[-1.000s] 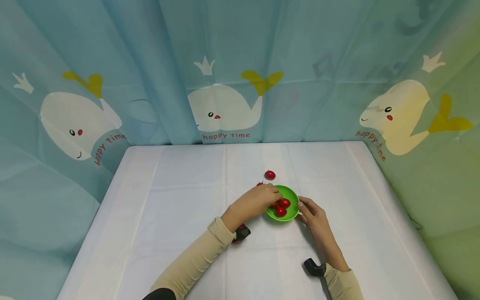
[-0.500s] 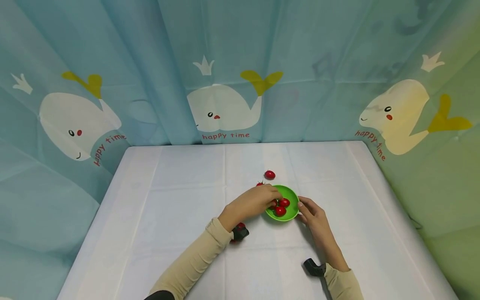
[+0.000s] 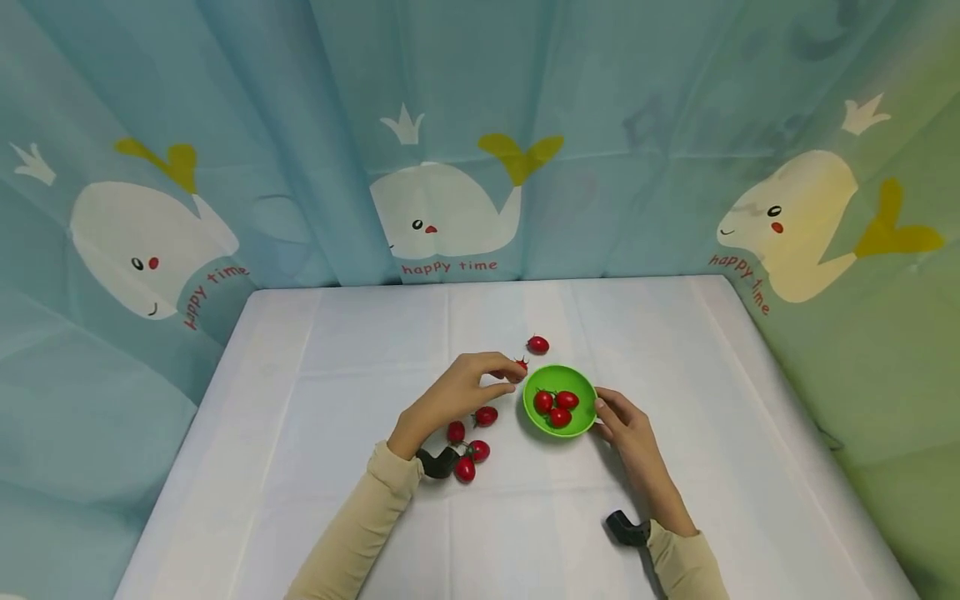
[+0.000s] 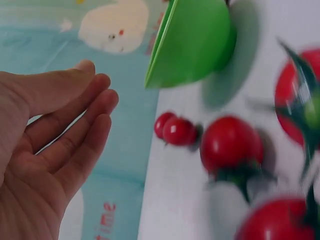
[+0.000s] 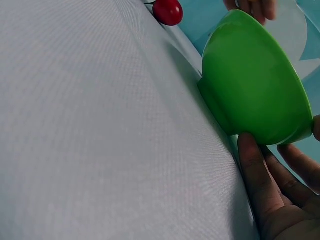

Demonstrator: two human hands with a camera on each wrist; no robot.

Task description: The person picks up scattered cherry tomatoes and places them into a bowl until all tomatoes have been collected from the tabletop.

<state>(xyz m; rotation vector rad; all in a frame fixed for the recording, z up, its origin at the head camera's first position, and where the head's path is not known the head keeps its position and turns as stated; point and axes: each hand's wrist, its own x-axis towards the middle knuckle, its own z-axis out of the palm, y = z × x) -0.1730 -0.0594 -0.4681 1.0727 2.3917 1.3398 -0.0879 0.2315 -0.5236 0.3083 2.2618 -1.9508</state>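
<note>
While my right hand (image 3: 630,435) pinches the bowl (image 3: 558,377), my relaxed, empty left hand (image 3: 456,390) has a tomato (image 3: 522,364) just beyond it.

Bowl (image 3: 582,422) smooth glossy plastic, toms (image 3: 486,416) shiny, tablecloth (image 3: 360,350) matt woven fabric w/ creases.

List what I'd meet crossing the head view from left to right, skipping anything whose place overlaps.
Left whale print → left hand → green bowl → right hand → right whale print.

A whale-print curtain (image 3: 457,142) hangs behind a white table (image 3: 540,517).
</note>
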